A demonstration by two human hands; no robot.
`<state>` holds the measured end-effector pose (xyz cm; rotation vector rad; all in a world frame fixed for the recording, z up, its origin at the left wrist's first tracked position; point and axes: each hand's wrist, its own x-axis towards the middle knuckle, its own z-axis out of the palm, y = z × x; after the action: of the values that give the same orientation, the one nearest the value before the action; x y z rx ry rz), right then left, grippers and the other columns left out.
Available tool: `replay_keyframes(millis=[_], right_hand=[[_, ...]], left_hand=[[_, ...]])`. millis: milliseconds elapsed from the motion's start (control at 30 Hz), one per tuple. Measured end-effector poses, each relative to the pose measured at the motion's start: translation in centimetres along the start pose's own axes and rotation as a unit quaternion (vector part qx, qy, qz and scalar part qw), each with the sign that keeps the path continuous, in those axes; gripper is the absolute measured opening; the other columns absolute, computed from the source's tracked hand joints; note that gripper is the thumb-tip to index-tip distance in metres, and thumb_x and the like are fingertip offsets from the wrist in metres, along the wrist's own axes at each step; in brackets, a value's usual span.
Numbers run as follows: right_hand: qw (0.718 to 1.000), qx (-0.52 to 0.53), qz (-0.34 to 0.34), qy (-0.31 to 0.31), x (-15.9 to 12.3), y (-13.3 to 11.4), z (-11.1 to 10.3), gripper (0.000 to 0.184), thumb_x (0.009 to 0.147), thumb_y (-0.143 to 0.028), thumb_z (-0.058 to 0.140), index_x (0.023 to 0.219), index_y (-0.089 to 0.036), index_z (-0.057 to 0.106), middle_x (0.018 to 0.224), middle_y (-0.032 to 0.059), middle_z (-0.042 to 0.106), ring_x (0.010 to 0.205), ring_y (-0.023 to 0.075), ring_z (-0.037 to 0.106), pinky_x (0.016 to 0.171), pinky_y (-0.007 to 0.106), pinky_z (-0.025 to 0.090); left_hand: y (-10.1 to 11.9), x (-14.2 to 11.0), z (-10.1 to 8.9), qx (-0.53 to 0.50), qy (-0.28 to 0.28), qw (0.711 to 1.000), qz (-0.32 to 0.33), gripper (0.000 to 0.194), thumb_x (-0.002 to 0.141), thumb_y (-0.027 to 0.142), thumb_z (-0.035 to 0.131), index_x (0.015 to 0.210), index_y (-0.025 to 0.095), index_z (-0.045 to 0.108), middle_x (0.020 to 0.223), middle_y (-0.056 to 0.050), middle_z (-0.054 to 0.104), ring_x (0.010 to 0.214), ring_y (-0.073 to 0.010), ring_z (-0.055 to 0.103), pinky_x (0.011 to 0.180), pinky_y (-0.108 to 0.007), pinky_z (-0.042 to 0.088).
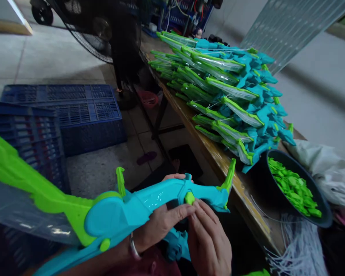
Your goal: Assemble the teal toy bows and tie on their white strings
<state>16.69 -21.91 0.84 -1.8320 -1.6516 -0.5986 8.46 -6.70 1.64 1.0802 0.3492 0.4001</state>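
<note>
Head view: long turquoise-and-green plastic toy-like piece (158,197) held up in front of the body, left of the wooden table (248,209). Left hand (156,222), silver bracelet (133,246) at wrist, grips it from beneath, fingers behind, thumb in front. Right hand (211,241) has its fingers curled together, tips at the lower edge of a small bright-green hexagonal part (189,197) seated on the turquoise body; cannot tell whether they pinch it. Table carries a heaped stack of similar turquoise-and-green pieces (227,92). Nearer, a dark round tub (327,218) holds loose green plastic parts (293,188); thin white strings (297,245) hang beside it. Blue plastic crates (89,103) on floor, black fan (100,30) beyond.
</note>
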Motion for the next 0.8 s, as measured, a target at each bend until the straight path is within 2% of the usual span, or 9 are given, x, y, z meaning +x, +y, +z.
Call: replay_keyframes(millis=[167,300,400,467,533,633,700,800], right_hand=[[1.0,-0.01,0.025,0.011,0.0,-0.4,0.4,0.04,0.093,0.001,0.062,0.132,-0.007,0.059,0.119,0.0169,0.068,0.128,0.0277,0.06,0.097,0.042,0.064],[0.999,0.002,0.032,0.0,0.4,-0.8,0.4,0.038,0.093,0.002,0.06,0.131,-0.008,0.061,0.118,0.0168,0.069,0.122,0.0285,0.063,0.097,0.044,0.063],[0.994,0.05,0.091,-0.02,1.5,-0.8,0.3,0.027,0.096,-0.005,0.061,0.121,-0.013,0.067,0.115,0.0134,0.07,0.118,0.0278,0.064,0.096,0.045,0.061],[0.987,0.068,0.141,-0.025,2.5,-0.4,0.0,0.023,0.098,-0.017,0.064,0.12,-0.016,0.065,0.12,0.0137,0.067,0.12,0.0284,0.062,0.098,0.047,0.059],[0.982,0.07,0.17,-0.052,3.7,0.1,-0.4,0.038,0.098,-0.036,0.066,0.13,-0.016,0.059,0.131,0.0165,0.061,0.125,0.0304,0.058,0.101,0.049,0.055],[0.965,0.093,0.192,-0.155,5.2,0.9,-1.0,0.065,0.094,-0.056,0.064,0.144,-0.018,0.047,0.139,0.0166,0.057,0.127,0.0305,0.057,0.102,0.047,0.053],[0.946,0.118,0.216,-0.209,6.0,1.2,-1.3,0.071,0.09,-0.059,0.068,0.144,-0.02,0.044,0.134,0.0138,0.06,0.12,0.0285,0.061,0.098,0.044,0.054],[0.916,0.157,0.271,-0.249,6.9,1.6,-1.1,0.077,0.08,-0.06,0.079,0.138,-0.021,0.045,0.125,0.0098,0.064,0.111,0.0267,0.066,0.091,0.039,0.054]], left_hand=[[-0.4,-0.2,0.2,-0.039,0.002,0.999,-0.022,0.052,0.085,0.029,0.078,0.132,0.029,0.055,0.135,-0.004,0.066,0.125,-0.0282,0.062,0.114,-0.046,0.044],[-1.3,0.0,-0.4,-0.042,0.024,0.999,-0.023,0.051,0.085,0.027,0.078,0.133,0.029,0.059,0.138,-0.006,0.066,0.129,-0.031,0.06,0.116,-0.046,0.041],[-1.9,0.3,-1.0,-0.069,0.016,0.997,-0.028,0.049,0.088,0.028,0.075,0.133,0.029,0.057,0.141,-0.007,0.064,0.132,-0.0308,0.058,0.116,-0.046,0.039],[-2.1,0.3,-1.4,-0.094,-0.002,0.995,-0.023,0.048,0.088,0.026,0.074,0.133,0.029,0.056,0.142,-0.007,0.062,0.133,-0.0292,0.056,0.116,-0.045,0.039],[-2.3,0.1,-2.0,-0.096,-0.009,0.995,-0.015,0.047,0.088,0.024,0.073,0.131,0.029,0.057,0.14,-0.005,0.063,0.132,-0.027,0.057,0.115,-0.042,0.041],[-2.4,-0.3,-2.8,-0.048,-0.001,0.999,-0.01,0.045,0.086,0.023,0.073,0.128,0.029,0.061,0.126,-0.004,0.069,0.122,-0.0253,0.062,0.11,-0.039,0.045],[-2.3,-0.3,-3.2,-0.017,0.009,1.0,-0.014,0.044,0.085,0.024,0.074,0.127,0.028,0.063,0.116,-0.004,0.073,0.119,-0.0263,0.063,0.112,-0.041,0.044],[-2.4,-0.2,-3.4,-0.019,0.029,0.999,-0.031,0.041,0.08,0.024,0.079,0.12,0.028,0.068,0.107,-0.004,0.074,0.122,-0.03,0.063,0.116,-0.045,0.041]])
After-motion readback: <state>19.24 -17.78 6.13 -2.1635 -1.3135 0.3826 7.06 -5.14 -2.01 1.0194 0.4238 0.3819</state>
